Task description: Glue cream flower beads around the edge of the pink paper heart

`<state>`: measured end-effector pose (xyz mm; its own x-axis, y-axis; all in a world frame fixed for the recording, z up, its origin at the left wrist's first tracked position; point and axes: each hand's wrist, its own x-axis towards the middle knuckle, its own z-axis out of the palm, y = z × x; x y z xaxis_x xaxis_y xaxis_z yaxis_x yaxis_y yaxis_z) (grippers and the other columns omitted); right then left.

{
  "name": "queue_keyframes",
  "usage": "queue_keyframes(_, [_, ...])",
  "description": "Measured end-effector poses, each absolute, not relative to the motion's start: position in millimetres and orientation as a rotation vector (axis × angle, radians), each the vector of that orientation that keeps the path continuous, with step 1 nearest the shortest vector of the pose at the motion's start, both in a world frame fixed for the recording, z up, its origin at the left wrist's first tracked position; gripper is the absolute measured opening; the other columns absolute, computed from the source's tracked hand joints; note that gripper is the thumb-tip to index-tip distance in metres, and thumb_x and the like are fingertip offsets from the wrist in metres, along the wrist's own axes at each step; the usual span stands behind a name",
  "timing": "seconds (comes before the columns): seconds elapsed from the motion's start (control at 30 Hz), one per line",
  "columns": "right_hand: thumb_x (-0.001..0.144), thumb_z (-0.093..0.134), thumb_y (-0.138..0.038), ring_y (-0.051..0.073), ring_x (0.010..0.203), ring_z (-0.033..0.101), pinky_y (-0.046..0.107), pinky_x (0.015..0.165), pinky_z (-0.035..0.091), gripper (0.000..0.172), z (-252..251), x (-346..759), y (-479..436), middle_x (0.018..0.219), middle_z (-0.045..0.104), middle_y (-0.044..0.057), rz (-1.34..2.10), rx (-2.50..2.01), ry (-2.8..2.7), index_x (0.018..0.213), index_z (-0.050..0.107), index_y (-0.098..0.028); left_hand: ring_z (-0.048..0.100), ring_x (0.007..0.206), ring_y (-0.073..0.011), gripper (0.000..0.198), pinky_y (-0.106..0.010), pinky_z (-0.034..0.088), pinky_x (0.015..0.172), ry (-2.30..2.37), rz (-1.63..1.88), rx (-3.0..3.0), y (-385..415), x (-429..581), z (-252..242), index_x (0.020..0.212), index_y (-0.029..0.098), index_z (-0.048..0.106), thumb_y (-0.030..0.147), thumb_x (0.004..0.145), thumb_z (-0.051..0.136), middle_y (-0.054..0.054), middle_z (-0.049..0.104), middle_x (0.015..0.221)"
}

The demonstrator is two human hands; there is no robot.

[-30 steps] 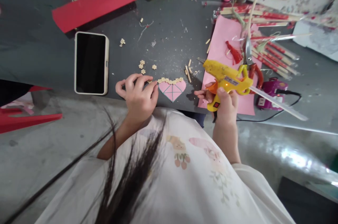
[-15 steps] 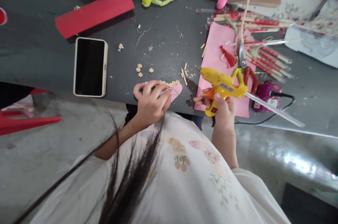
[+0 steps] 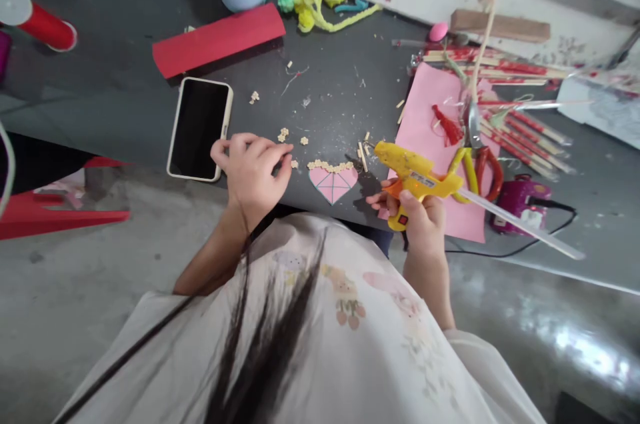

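My right hand (image 3: 423,214) grips a yellow hot glue gun (image 3: 417,174) by its handle, its nozzle pointing left and a clear glue stick (image 3: 525,221) jutting from the back. Left of the nozzle lies a pink paper heart (image 3: 334,185) with dark drawn lines and a row of tiny wooden flowers (image 3: 330,166) along its top edge. My left hand (image 3: 256,174) hovers between the heart and the phone, fingers apart, with nothing visible in it. Its thumb and index tips are close beside a loose wooden flower (image 3: 294,164). More little flowers (image 3: 283,135) lie just above it.
A phone (image 3: 200,129) lies left, below a folded red card (image 3: 220,39). Short wooden sticks (image 3: 363,156) are near the nozzle. At right are pink paper (image 3: 420,97), scissors (image 3: 473,134), wrapped chopsticks (image 3: 530,137) and a purple power box (image 3: 520,204) with a cord.
My left hand has left the heart and moved left, uncovering it. My right hand keeps the glue gun in nearly the same place. The view has shifted slightly left.
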<state>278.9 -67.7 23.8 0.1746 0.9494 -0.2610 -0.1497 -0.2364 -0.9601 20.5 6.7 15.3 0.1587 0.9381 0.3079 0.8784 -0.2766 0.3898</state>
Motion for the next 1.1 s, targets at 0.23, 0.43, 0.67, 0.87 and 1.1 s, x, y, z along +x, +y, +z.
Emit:
queue_keyframes(0.23, [0.084, 0.069, -0.045, 0.020, 0.071, 0.073, 0.029, 0.064, 0.062, 0.030, 21.8, 276.3, -68.5, 0.055, 0.053, -0.002, 1.314, -1.358, -0.860, 0.067, 0.063, -0.021, 0.055, 0.111, -0.0327, 0.014, -0.059, 0.025, 0.102, 1.670, 0.652, 2.313, 36.2, 13.2, 23.6, 0.094, 0.031, 0.075, 0.030, 0.090, 0.061, -0.004, 0.072, 0.093])
queue_keyframes(0.43, [0.085, 0.069, -0.044, 0.020, 0.071, 0.073, 0.030, 0.064, 0.062, 0.030, 21.3, 275.5, -68.2, 0.054, 0.050, -0.003, 1.320, -1.355, -0.867, 0.067, 0.064, -0.021, 0.054, 0.111, -0.0331, 0.013, -0.060, 0.024, 0.103, 1.701, 0.634, 2.319, 38.5, -7.8, 21.2, 0.092, 0.030, 0.075, 0.030, 0.089, 0.063, -0.005, 0.072, 0.094])
queue_keyframes(0.67, [0.086, 0.067, -0.045, 0.020, 0.072, 0.073, 0.030, 0.065, 0.062, 0.024, 21.6, 270.6, -66.9, 0.055, 0.052, -0.004, 1.340, -1.373, -0.884, 0.090, 0.071, -0.022, 0.054, 0.110, -0.0328, 0.011, -0.062, 0.025, 0.102, 1.590, 0.595, 2.349, 37.1, -7.4, 15.1, 0.092, 0.033, 0.076, 0.030, 0.088, 0.066, -0.003, 0.071, 0.092])
queue_keyframes(0.87, [0.086, 0.067, -0.045, 0.020, 0.072, 0.073, 0.030, 0.066, 0.062, 0.024, 20.5, 268.8, -66.5, 0.055, 0.051, -0.004, 1.347, -1.379, -0.886, 0.091, 0.071, -0.021, 0.053, 0.110, -0.0309, 0.013, -0.062, 0.022, 0.104, 1.536, 0.591, 2.350, 32.6, -7.4, 17.8, 0.093, 0.033, 0.076, 0.031, 0.091, 0.063, -0.002, 0.071, 0.094])
queue_keyframes(1.1, [0.083, 0.068, -0.048, 0.019, 0.066, 0.070, 0.031, 0.062, 0.061, 0.027, 22.7, 264.0, -65.1, 0.057, 0.049, -0.005, 1.353, -1.410, -0.891, 0.085, 0.068, -0.022, 0.052, 0.108, -0.0252, 0.015, -0.055, 0.019, 0.107, 1.466, 0.531, 2.329, 21.5, -3.5, 18.0, 0.089, 0.031, 0.073, 0.036, 0.093, 0.060, 0.000, 0.071, 0.093])
